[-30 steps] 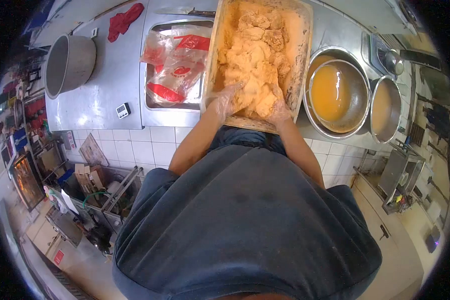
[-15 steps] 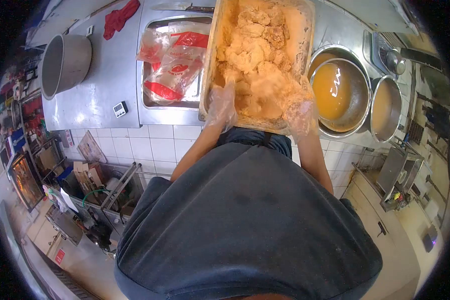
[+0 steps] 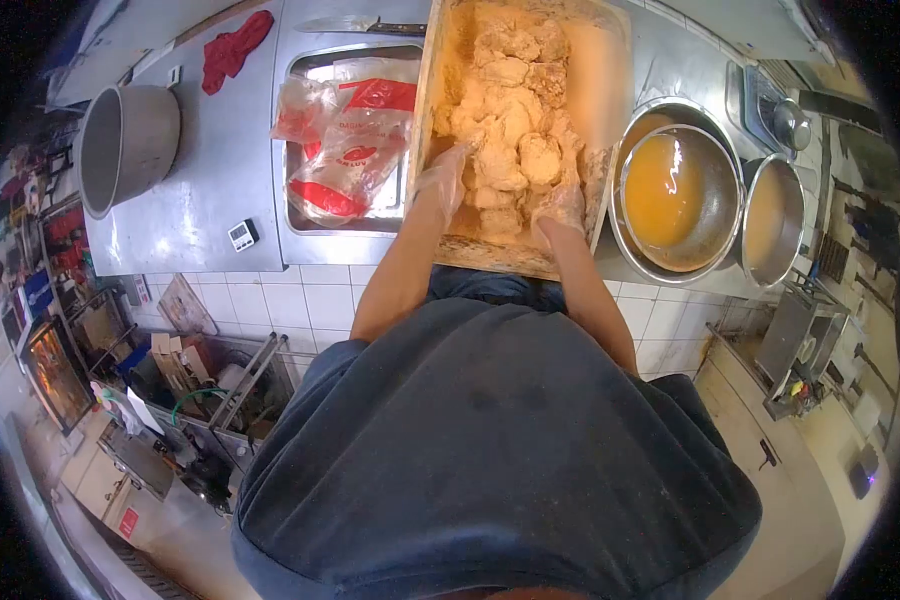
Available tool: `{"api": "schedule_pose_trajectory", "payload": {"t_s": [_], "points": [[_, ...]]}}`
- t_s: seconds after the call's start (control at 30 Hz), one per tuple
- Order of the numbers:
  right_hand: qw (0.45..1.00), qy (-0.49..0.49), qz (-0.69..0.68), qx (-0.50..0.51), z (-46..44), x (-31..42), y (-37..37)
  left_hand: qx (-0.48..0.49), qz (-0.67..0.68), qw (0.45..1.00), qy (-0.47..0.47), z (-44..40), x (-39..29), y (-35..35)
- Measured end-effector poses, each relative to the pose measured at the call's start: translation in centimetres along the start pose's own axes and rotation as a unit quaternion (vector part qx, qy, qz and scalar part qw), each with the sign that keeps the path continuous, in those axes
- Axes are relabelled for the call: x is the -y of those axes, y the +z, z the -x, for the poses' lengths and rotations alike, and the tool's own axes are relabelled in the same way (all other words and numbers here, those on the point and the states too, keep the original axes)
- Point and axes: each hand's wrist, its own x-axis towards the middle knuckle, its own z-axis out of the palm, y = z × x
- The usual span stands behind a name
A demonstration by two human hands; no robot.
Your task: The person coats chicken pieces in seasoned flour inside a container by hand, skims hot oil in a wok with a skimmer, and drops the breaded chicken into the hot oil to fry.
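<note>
Flour-coated pieces, which look like breaded chicken, lie heaped in a long tub of orange-tinted flour. My left hand, in a clear plastic glove, is at the heap's left side, fingers stretched toward the pieces. On the right side, my right hand, also gloved and dusted with flour, lies open along the pieces, its fingertips blending into the coating. Both hands flank the heap and touch it.
Right of the tub, a steel bowl of orange-yellow liquid sits in a larger bowl, beside another bowl. To the left are a tray with red-printed plastic bags, a knife, a timer, a pot and a red cloth.
My right hand has moved left and inward, from the tub's right wall to the heap. My left hand has shifted slightly upward. The pieces now sit more gathered along the middle.
</note>
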Motion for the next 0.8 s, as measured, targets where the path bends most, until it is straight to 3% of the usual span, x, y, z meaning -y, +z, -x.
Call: {"api": "schedule_pose_trajectory", "payload": {"t_s": [0.2, 0.3, 0.4, 0.5, 0.57, 0.63, 0.7, 0.8], "points": [[0.987, 0.02, -0.033, 0.157, -4.3, 2.3, 1.9, 0.175, 0.103, 0.976, -0.077, -6.9, 0.6, -1.2], [0.982, 0.029, -0.04, 0.184, -4.5, 3.3, 2.4, 0.129, -0.05, 0.99, 0.007, -1.9, -1.6, 0.9], [0.982, 0.026, -0.038, 0.184, -3.2, 4.6, 2.8, 0.1, -0.137, 0.985, 0.015, -1.8, -2.6, 1.6], [0.984, 0.006, -0.022, 0.176, -2.4, 5.6, 2.0, 0.143, -0.132, 0.98, 0.051, -6.0, -0.7, -1.8], [0.986, -0.013, -0.001, 0.166, -1.8, 6.4, 1.5, 0.092, -0.327, 0.908, 0.244, -2.5, -1.7, -1.0], [0.987, -0.03, 0.024, 0.153, -1.3, 6.8, 0.9, 0.052, -0.37, 0.884, 0.281, 0.5, -2.5, -0.1], [0.989, -0.043, 0.049, 0.135, -0.7, 7.2, 0.1, 0.038, -0.275, 0.945, 0.173, 1.9, -2.3, 1.3], [0.989, -0.056, 0.088, 0.102, 1.2, 7.5, -1.1, -0.026, -0.44, 0.853, 0.28, 5.4, -2.8, 2.3]]}}
